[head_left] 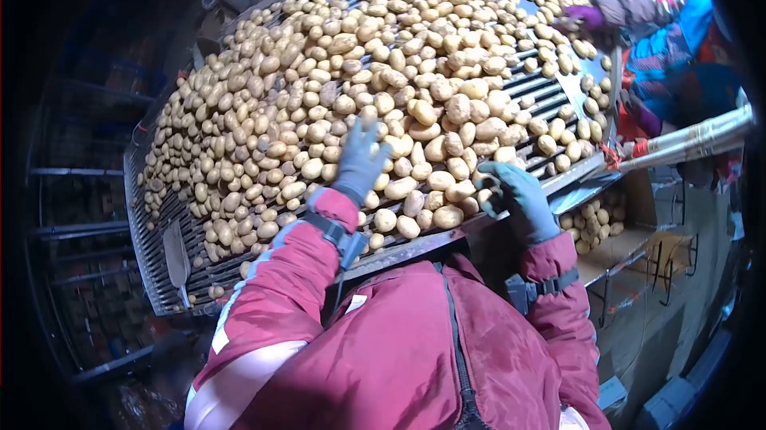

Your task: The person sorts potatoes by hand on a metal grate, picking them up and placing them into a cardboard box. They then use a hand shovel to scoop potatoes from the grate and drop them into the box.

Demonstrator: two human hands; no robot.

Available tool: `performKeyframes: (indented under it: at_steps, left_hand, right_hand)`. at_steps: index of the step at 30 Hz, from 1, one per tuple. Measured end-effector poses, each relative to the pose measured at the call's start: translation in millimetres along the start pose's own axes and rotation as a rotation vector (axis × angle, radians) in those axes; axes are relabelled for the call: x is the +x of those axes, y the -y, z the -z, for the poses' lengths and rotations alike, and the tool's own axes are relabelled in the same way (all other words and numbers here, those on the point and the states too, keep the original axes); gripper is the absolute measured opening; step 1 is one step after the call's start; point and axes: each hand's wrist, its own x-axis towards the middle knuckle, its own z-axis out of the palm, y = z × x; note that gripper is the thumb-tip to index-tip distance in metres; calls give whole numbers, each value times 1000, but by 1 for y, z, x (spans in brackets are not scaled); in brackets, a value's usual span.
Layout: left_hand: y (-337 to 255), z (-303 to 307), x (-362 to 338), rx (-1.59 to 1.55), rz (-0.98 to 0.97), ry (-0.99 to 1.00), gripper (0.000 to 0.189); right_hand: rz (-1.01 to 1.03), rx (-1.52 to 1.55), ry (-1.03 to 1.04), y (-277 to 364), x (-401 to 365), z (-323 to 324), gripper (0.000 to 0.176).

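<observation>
A broad heap of pale potatoes covers a slatted metal table. My left hand, in a grey glove, rests over the potatoes near the middle, its fingers spread and holding nothing. My right hand, in a grey-green glove, is at the table's near edge. Its fingers curl round something dark that I cannot make out, beside the nearest potatoes.
The table's metal near rim runs in front of me. A flat scoop-like tool lies at the left. Co-workers' gloved hands reach in at the upper right. Pale poles jut out right, above a box of potatoes.
</observation>
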Motion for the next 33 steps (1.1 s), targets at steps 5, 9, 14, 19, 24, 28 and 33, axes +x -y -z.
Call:
performKeyframes:
  at_steps: [5, 9, 14, 19, 24, 28, 33]
  left_hand:
    - [-52, -21, -64, -33, -136, 204, 59]
    - [-68, 14, -70, -186, -225, 149, 37]
    - [-7, 50, -2, -254, 169, 167, 37]
    - [45, -40, 41, -422, 199, -186, 53]
    - [6, -30, 44, -131, 212, 63, 63]
    - [-32, -8, 42, -292, 328, 100, 45]
    - [-35, -10, 35, -415, 468, 80, 33]
  right_hand:
    - [158, -315, -37, -2, 110, -47, 43]
    - [192, -936, -100, -2, 171, -94, 62]
    - [217, -882, 24, 0, 185, -87, 53]
    - [-28, 20, 381, -31, 158, -6, 43]
    - [41, -230, 104, -13, 106, 43, 38]
    - [-10, -215, -175, 33, 152, 50, 26]
    - [160, -1045, -87, 45, 227, 29, 44]
